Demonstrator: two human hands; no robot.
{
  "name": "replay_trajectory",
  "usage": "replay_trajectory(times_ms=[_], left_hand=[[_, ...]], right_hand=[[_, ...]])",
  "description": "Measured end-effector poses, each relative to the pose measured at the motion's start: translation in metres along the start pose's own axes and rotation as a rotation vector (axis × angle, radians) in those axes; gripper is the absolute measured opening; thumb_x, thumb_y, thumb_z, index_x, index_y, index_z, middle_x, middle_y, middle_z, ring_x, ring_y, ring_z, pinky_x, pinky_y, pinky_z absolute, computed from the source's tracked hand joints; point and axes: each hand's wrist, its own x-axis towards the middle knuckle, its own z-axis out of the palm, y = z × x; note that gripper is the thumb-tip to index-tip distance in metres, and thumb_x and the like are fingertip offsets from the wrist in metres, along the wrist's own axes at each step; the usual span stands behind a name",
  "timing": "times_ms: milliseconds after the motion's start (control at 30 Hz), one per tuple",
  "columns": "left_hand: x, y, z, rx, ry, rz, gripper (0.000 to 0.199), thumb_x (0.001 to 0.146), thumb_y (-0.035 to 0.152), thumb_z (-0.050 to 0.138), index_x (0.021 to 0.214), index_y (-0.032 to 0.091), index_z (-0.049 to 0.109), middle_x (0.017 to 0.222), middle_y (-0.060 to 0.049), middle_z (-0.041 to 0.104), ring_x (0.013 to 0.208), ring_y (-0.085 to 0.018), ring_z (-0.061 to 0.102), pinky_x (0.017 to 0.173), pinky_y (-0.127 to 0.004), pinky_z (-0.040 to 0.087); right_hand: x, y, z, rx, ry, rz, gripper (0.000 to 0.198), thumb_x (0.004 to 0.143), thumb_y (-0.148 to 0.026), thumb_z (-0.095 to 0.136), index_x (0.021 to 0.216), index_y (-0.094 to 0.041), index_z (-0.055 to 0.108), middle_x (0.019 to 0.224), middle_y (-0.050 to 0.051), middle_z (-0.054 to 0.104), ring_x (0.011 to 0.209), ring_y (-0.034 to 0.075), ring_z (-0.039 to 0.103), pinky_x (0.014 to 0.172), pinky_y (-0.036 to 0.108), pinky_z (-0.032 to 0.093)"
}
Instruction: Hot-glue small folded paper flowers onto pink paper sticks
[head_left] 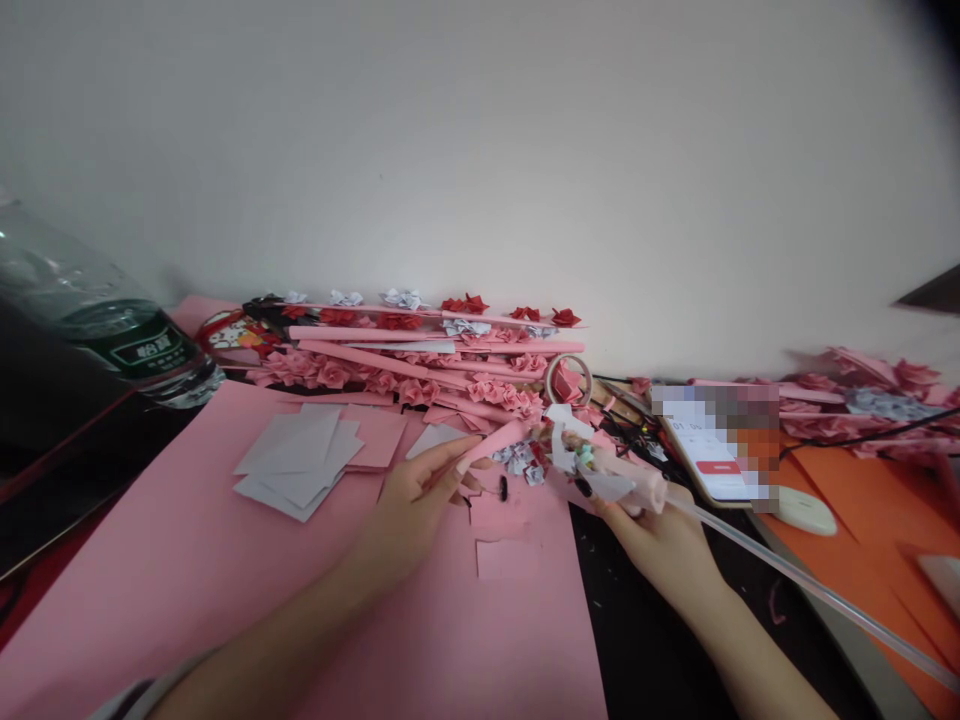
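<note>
Nearest us, a large pink sheet [187,580] covers much of the black table [622,640], probably as a work surface. On it lie small pink pieces [506,560], just under the left hand and within easy reach. A clear rod [795,572] slants in from the lower right and enters the back of a pale tool [619,475], which we take for a glue gun. The right hand [667,540] has its fingers wrapped round the tool, partly hidden by it, apparently to keep its front aimed leftward. The left hand [424,485] pinches a pink paper strip [491,445] between thumb and fingers; we note it held out near the tool's front, above the sheet, presumably to keep the far end free. We cannot tell whether they touch. White paper squares [296,455] are stacked loosely to the left, clear of the hands. Beyond, a tape roll [550,383] stands on edge against long rows of paper flowers [405,390], set back by the wall [480,150], likely to save space.
</note>
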Motion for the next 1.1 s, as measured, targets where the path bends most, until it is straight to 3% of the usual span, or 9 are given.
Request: replay_trajectory(times_ms=[1100], left_hand=[[0.0005,0.0011,-0.0004,-0.017,0.018,0.004,0.037,0.089,0.033,0.050,0.122,0.017,0.059,0.097,-0.008,0.069,0.083,-0.018,0.062,0.075,-0.029,0.051]], right_hand=[[-0.0006,-0.0001,-0.0021,0.004,0.017,0.061,0.019,0.079,-0.032,0.049,0.067,-0.025,0.062,0.061,0.000,0.068,0.053,0.020,0.065,0.046,0.027,0.046]])
